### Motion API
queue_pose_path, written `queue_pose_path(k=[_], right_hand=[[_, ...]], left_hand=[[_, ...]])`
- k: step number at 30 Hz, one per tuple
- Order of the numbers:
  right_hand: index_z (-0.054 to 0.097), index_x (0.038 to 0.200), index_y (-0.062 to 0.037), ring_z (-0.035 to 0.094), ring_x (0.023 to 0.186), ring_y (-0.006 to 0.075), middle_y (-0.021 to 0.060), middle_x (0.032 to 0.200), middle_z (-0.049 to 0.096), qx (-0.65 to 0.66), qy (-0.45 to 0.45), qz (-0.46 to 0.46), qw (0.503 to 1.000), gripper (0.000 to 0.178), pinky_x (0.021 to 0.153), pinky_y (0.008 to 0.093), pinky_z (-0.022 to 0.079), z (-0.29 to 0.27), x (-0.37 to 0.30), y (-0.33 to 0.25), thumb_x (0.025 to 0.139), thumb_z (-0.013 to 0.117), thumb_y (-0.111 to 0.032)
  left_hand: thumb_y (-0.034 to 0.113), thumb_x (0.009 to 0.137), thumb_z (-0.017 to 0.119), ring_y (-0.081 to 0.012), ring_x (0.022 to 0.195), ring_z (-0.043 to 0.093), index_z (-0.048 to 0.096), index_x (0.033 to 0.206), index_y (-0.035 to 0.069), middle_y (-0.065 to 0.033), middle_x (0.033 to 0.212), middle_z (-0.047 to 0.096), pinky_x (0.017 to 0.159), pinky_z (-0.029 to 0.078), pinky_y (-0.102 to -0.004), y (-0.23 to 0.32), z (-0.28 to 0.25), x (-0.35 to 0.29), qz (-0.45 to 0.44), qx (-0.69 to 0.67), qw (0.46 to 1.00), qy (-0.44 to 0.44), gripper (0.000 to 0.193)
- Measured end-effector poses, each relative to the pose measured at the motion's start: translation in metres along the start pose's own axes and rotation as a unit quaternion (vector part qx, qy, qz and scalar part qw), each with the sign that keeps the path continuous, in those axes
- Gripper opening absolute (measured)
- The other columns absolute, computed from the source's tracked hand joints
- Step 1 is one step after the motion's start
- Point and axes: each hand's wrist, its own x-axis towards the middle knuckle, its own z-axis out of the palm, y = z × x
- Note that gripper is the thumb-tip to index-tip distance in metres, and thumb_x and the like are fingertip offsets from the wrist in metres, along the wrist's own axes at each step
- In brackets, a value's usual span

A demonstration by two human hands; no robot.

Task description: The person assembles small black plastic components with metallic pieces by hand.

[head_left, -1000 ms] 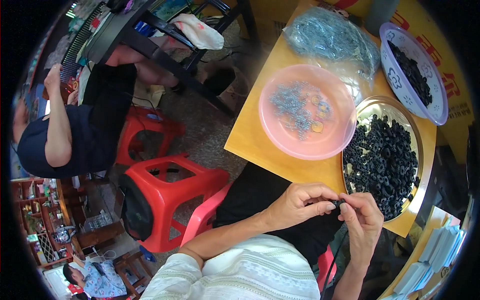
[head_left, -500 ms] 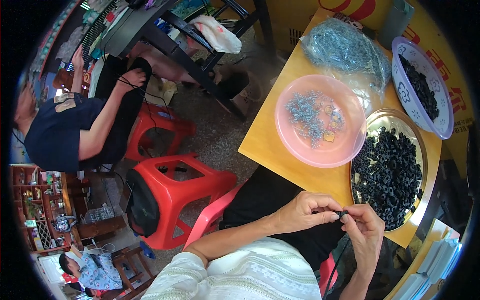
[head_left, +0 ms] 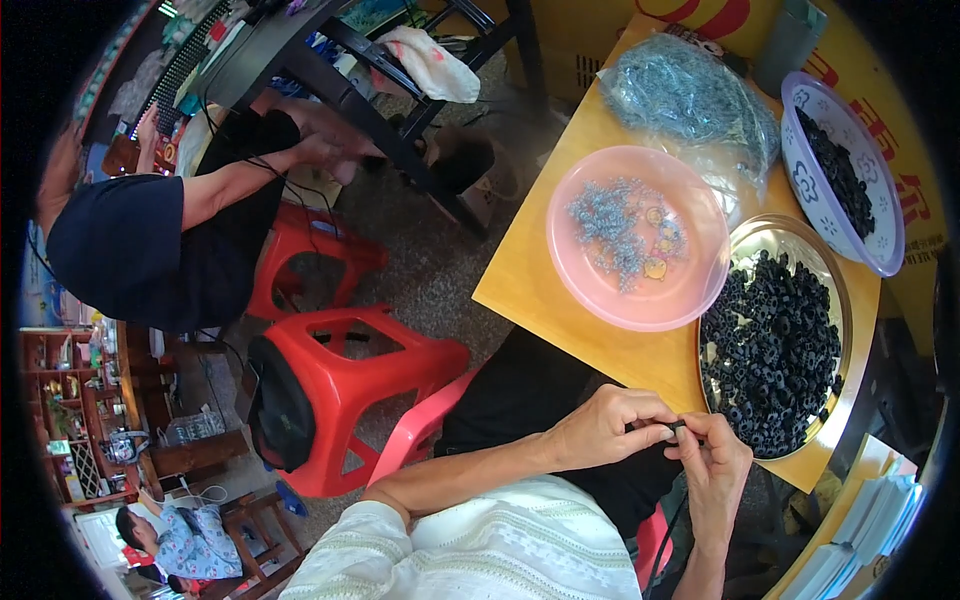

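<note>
Both hands meet over the lap at the bench (head_left: 560, 300) edge: the left hand (head_left: 610, 430) and right hand (head_left: 715, 470) pinch one small black ring (head_left: 678, 428) between closed fingertips, just beside the metal tray (head_left: 845, 300) heaped with black rings, near the pink bowl (head_left: 690, 300)

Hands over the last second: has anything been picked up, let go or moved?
Nothing picked up or let go. Both hands, left hand and right hand, still pinch one small black ring together at the table edge. The pink bowl, metal tray of rings and white bowl stay put; only the camera shifted.
</note>
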Motion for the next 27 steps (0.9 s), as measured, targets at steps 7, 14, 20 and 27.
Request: queue_pose_path(k=[7, 14, 20, 27], right_hand=[[0.060, 0.099, 0.0063, 0.066, 0.073, 0.0137, 0.0119, 0.091, 0.065, -0.040, 0.030, -0.084, 0.995, 0.010, 0.064, 0.0254, 0.056, 0.005, 0.004, -0.008, 0.089, 0.061, 0.006], [0.060, 0.098, 0.0063, 0.065, 0.074, 0.0120, 0.0111, 0.091, 0.065, -0.029, 0.035, -0.093, 0.995, 0.010, 0.064, 0.0240, 0.055, 0.001, 0.004, -0.004, 0.089, 0.062, 0.005], [0.062, 0.094, 0.0060, 0.064, 0.073, 0.0087, 0.0080, 0.089, 0.068, 0.115, -0.014, 0.011, 0.993, 0.005, 0.065, 0.0212, 0.054, -0.010, 0.006, -0.012, 0.090, 0.062, 0.003], [0.062, 0.095, 0.0063, 0.064, 0.073, 0.0086, 0.0080, 0.088, 0.067, 0.032, -0.024, -0.014, 0.999, 0.005, 0.065, 0.0202, 0.053, -0.010, 0.006, -0.011, 0.091, 0.060, 0.004]], left_hand=[[0.007, 0.093, 0.063, -0.0090, 0.082, 0.065, 0.065, 0.107, -0.002, -0.0056, 0.093, 0.068, 0.070, 0.055, -0.0242, -0.001, 0.004, 0.001, -0.128, -0.247, 0.960, 0.022, 0.017], [0.009, 0.094, 0.063, -0.0100, 0.085, 0.066, 0.064, 0.109, -0.001, -0.0057, 0.095, 0.068, 0.074, 0.057, -0.0246, 0.008, 0.003, 0.002, -0.168, -0.278, 0.946, 0.006, 0.018], [0.008, 0.094, 0.062, -0.0108, 0.085, 0.066, 0.063, 0.110, -0.002, -0.0062, 0.097, 0.068, 0.075, 0.056, -0.0247, 0.005, 0.003, 0.001, -0.145, -0.286, 0.947, -0.016, 0.019], [0.008, 0.094, 0.063, -0.0098, 0.083, 0.065, 0.064, 0.110, -0.002, -0.0069, 0.096, 0.069, 0.074, 0.056, -0.0238, 0.000, 0.004, 0.001, -0.143, -0.264, 0.954, -0.019, 0.019]])
